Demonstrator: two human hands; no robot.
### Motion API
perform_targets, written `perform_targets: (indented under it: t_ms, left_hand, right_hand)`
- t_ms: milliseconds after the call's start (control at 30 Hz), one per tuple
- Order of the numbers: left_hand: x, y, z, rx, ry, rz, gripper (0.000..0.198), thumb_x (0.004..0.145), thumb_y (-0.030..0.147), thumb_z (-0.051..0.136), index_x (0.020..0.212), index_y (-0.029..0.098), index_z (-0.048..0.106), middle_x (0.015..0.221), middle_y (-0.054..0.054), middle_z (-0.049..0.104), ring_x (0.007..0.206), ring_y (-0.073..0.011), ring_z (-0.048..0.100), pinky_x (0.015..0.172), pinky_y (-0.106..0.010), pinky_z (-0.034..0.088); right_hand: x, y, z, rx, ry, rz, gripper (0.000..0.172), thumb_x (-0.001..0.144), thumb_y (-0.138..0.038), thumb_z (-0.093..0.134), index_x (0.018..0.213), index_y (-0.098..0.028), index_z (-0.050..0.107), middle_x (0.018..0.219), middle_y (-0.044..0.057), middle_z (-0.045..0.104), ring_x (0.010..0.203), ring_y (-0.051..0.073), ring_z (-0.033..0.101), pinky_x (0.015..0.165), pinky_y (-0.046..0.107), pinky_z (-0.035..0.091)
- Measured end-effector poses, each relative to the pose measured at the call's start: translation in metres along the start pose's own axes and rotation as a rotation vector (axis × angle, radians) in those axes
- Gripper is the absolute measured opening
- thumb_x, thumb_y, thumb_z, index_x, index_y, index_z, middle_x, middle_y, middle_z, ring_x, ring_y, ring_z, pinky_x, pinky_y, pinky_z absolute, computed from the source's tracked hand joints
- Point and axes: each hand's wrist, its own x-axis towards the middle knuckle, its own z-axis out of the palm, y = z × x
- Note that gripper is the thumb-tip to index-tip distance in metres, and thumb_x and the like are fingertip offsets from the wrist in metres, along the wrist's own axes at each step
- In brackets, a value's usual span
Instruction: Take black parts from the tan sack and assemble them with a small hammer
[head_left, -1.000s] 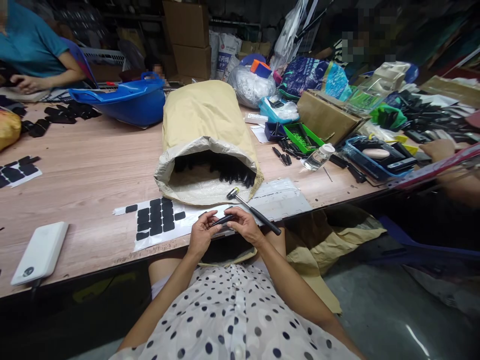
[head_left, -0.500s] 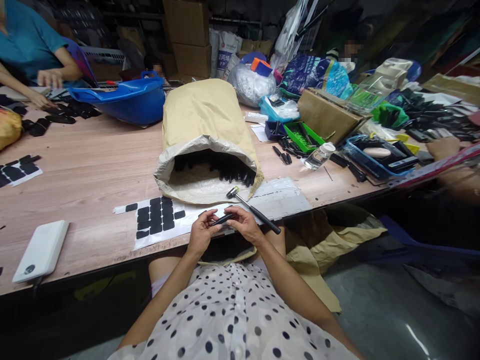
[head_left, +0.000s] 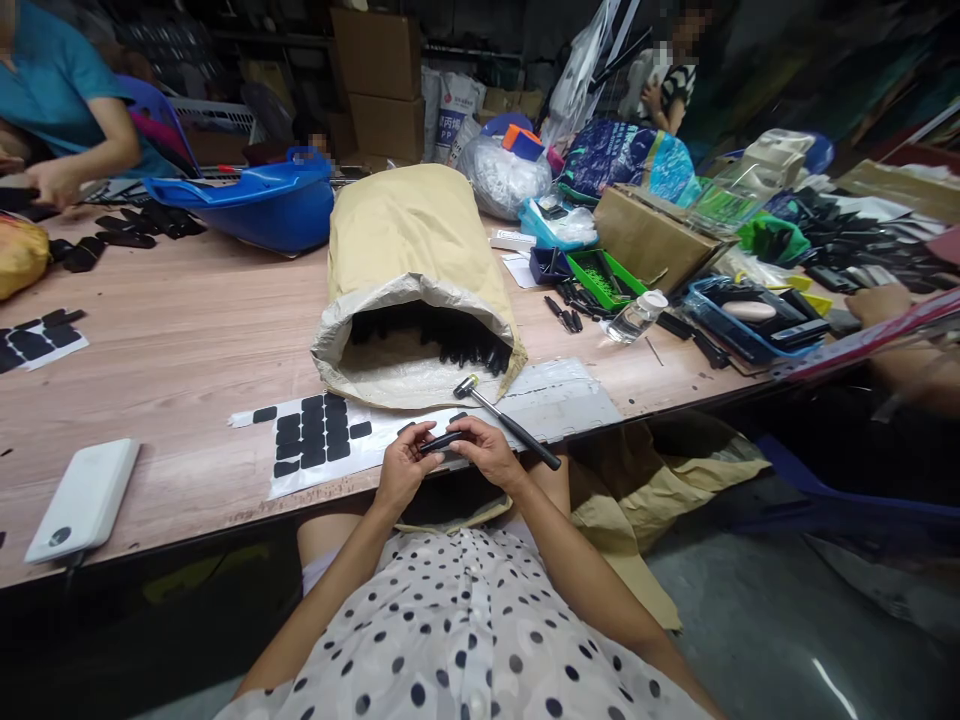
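Fingertips of both hands pinch a slim black part (head_left: 442, 440) from its two ends, holding it just above the near edge of the table (head_left: 187, 340). Left hand (head_left: 401, 468): thumb and forefinger closed on the part's left end, the other fingers curled beneath. Right hand (head_left: 487, 452): fingers folded over the right end, knuckles toward the camera. Compared with the views half a second and one second earlier, the grip and the part's position are nearly unchanged; only a slight shift of the fingers shows, which suggests fine work on the part is under way rather than a pick-up or a set-down.

Just beyond the right hand lies a small hammer (head_left: 504, 420), head toward the sack, handle running off the table edge, untouched. Beside the left hand, a white backing sheet (head_left: 300, 475) carries rows of black adhesive pads (head_left: 311, 445). Behind these, a tan paper sack (head_left: 409, 270) lies on its side, mouth open toward the person, with more black parts (head_left: 457, 345) inside. At far left rest a white power bank (head_left: 82, 498) and, farther back, a blue basin (head_left: 255, 205). Another person's hand (head_left: 52, 180) works at the far left corner.
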Motion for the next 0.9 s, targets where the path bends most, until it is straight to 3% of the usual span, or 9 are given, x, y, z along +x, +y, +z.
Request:
perform_targets:
  t_ms: [300, 433, 500, 600, 700, 900]
  left_hand:
    - [0.003, -0.006, 0.005, 0.161, 0.021, 0.115, 0.028, 0.066, 0.036, 0.081, 0.089, 0.020, 0.076, 0.086, -0.003, 0.070, 0.085, -0.0204, 0.067, 0.081, -0.033, 0.055]
    - [0.000, -0.002, 0.003, 0.229, 0.027, 0.140, 0.026, 0.072, 0.039, 0.076, 0.090, 0.020, 0.077, 0.087, -0.003, 0.073, 0.085, -0.0208, 0.068, 0.078, -0.032, 0.055]
    - [-0.008, 0.004, 0.002, 0.326, -0.032, 0.161, 0.026, 0.077, 0.040, 0.072, 0.095, 0.021, 0.077, 0.090, -0.004, 0.074, 0.084, -0.0204, 0.068, 0.077, -0.032, 0.055]
    - [-0.026, 0.011, 0.003, 0.540, -0.262, 0.182, 0.022, 0.082, 0.034, 0.069, 0.098, 0.022, 0.077, 0.090, -0.004, 0.075, 0.083, -0.0198, 0.068, 0.079, -0.031, 0.054]
    - [-0.039, 0.007, 0.010, 0.798, -0.424, 0.090, 0.019, 0.085, 0.027, 0.065, 0.099, 0.022, 0.078, 0.095, -0.006, 0.077, 0.089, -0.0223, 0.070, 0.084, -0.033, 0.054]
    - [-0.041, -0.017, 0.016, 1.173, -0.437, -0.240, 0.036, 0.091, 0.021, 0.056, 0.124, 0.017, 0.071, 0.118, -0.016, 0.074, 0.115, -0.0308, 0.068, 0.097, -0.039, 0.052]
  right_hand:
    - [0.001, 0.003, 0.002, -0.032, -0.015, -0.021, 0.022, 0.081, -0.036, 0.072, 0.099, -0.023, 0.073, 0.101, 0.004, 0.069, 0.099, 0.019, 0.064, 0.093, 0.034, 0.051]
    - [-0.003, -0.002, -0.003, -0.133, 0.004, -0.085, 0.032, 0.083, -0.035, 0.069, 0.113, -0.025, 0.071, 0.110, 0.005, 0.067, 0.097, 0.018, 0.064, 0.085, 0.033, 0.054]
    - [-0.005, -0.007, -0.014, -0.284, 0.101, -0.149, 0.037, 0.084, -0.033, 0.067, 0.120, -0.027, 0.069, 0.116, 0.006, 0.065, 0.097, 0.019, 0.063, 0.084, 0.034, 0.054]
    - [-0.006, -0.010, -0.034, -0.637, 0.332, -0.220, 0.035, 0.084, -0.027, 0.064, 0.117, -0.025, 0.071, 0.112, 0.008, 0.065, 0.105, 0.023, 0.059, 0.095, 0.040, 0.050]
    - [-0.005, -0.007, -0.044, -0.953, 0.455, -0.156, 0.030, 0.083, -0.024, 0.062, 0.111, -0.022, 0.072, 0.107, 0.009, 0.064, 0.101, 0.025, 0.056, 0.091, 0.040, 0.047]
    - [-0.002, -0.002, -0.031, -1.308, 0.413, -0.066, 0.022, 0.087, -0.023, 0.059, 0.106, -0.022, 0.070, 0.105, 0.010, 0.064, 0.095, 0.024, 0.050, 0.080, 0.034, 0.038]
